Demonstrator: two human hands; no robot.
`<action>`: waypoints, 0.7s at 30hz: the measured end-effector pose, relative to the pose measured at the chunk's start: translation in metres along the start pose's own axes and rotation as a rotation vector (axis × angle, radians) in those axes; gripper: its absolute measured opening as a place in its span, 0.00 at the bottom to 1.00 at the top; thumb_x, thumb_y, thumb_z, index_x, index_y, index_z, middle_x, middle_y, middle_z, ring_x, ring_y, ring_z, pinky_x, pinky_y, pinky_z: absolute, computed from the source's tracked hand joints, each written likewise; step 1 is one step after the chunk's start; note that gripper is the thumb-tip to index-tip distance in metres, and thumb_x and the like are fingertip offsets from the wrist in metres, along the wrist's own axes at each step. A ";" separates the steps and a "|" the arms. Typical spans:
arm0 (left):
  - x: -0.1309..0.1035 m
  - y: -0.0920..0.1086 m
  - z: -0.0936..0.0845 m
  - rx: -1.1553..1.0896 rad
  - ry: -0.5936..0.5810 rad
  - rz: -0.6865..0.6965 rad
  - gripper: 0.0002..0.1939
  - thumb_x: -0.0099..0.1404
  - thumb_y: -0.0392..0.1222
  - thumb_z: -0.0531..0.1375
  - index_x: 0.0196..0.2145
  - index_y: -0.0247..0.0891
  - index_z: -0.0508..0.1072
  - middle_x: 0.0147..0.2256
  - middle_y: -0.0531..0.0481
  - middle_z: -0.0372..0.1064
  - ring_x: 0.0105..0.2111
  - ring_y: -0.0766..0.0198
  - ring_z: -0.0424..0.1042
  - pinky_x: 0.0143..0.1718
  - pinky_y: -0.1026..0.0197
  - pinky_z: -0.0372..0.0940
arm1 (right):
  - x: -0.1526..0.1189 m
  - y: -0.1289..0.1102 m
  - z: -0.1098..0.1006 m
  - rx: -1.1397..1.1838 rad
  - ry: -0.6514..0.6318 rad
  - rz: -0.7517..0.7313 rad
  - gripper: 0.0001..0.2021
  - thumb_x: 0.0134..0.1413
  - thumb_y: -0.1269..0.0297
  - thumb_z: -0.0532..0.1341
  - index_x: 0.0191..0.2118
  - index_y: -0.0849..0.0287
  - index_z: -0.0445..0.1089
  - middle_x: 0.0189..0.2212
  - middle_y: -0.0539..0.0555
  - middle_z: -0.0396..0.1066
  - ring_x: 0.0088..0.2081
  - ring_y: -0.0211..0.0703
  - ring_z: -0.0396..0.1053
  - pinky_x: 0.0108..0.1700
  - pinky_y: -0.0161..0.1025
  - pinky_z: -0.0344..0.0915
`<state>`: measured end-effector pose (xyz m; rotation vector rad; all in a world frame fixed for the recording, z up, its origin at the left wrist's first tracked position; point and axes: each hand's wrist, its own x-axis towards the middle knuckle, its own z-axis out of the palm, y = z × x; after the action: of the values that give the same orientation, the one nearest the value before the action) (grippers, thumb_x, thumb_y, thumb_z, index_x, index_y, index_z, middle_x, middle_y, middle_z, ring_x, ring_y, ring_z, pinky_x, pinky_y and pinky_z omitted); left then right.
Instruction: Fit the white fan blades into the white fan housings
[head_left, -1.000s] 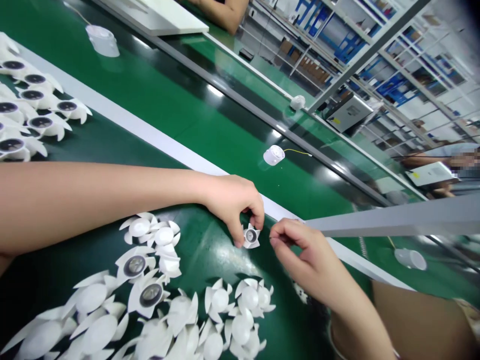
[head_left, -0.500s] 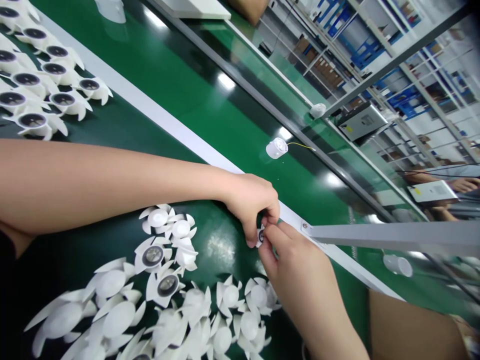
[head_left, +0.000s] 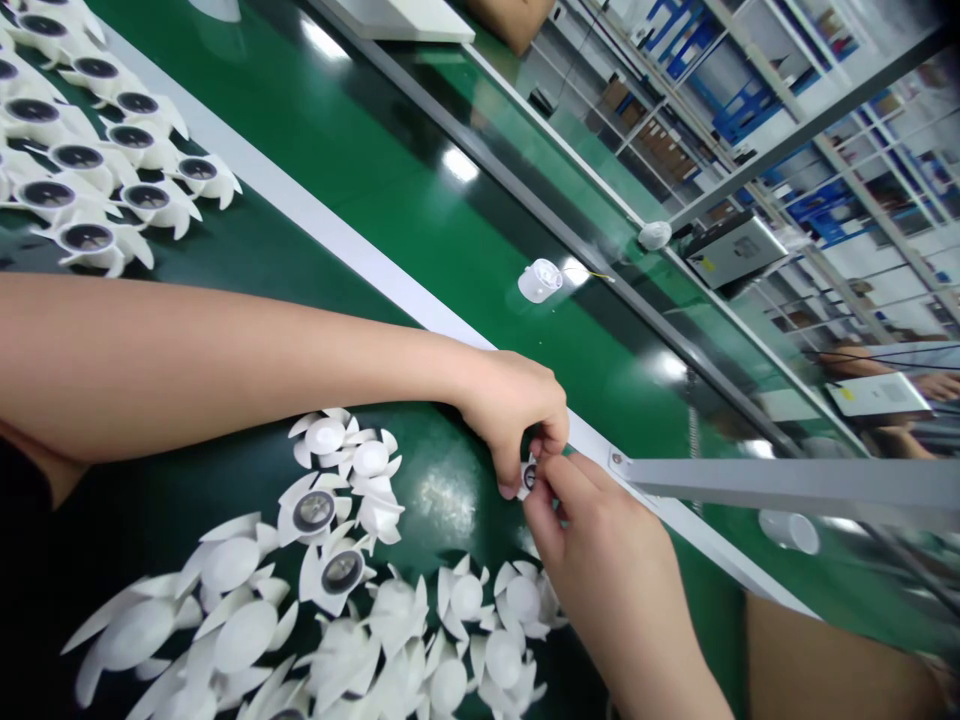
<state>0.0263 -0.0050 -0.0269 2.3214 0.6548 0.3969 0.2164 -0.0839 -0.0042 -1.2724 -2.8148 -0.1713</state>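
Between both hands is a white fan impeller (head_left: pixel 528 478) with a dark ring at its hub, mostly covered by fingers. My left hand (head_left: pixel 517 410) is closed around it, thumb on the near side. The fingertips of my right hand (head_left: pixel 592 510) pinch at its hub; whether they hold a small part there is hidden. Below the hands lie several loose white impellers (head_left: pixel 390 620) on the dark green mat, most hub-down, a few showing dark-ringed hubs (head_left: pixel 313 511).
More impellers (head_left: pixel 90 160) stand in rows at the upper left. Past the white rail (head_left: pixel 322 230) runs a green conveyor belt carrying white cylindrical housings (head_left: pixel 540 281). A metal post (head_left: pixel 780 482) juts in from the right. A cardboard box (head_left: pixel 817 660) sits lower right; a co-worker's arm (head_left: pixel 930 385) shows far right.
The view has shifted slightly. On the belt, the housing with the yellow wire has moved a little to the upper left. Both hands keep their grip on the impeller, the right fingers shifting slightly.
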 end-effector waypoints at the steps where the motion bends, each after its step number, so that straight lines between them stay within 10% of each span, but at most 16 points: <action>1: 0.000 0.000 0.000 -0.001 0.000 -0.002 0.15 0.43 0.46 0.74 0.29 0.44 0.78 0.33 0.60 0.77 0.31 0.66 0.70 0.27 0.62 0.53 | 0.000 0.000 0.000 0.004 0.000 0.005 0.11 0.62 0.65 0.53 0.35 0.59 0.72 0.26 0.51 0.69 0.21 0.37 0.60 0.23 0.35 0.48; 21: 0.000 -0.001 0.003 -0.005 0.015 -0.007 0.16 0.42 0.46 0.75 0.30 0.45 0.79 0.34 0.61 0.77 0.32 0.67 0.70 0.29 0.61 0.55 | -0.001 -0.006 -0.001 -0.198 0.072 -0.170 0.12 0.63 0.73 0.50 0.33 0.61 0.69 0.25 0.54 0.67 0.23 0.39 0.63 0.24 0.36 0.53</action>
<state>0.0275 -0.0054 -0.0295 2.3129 0.6687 0.4123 0.2127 -0.0893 -0.0037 -1.0322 -2.9008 -0.5038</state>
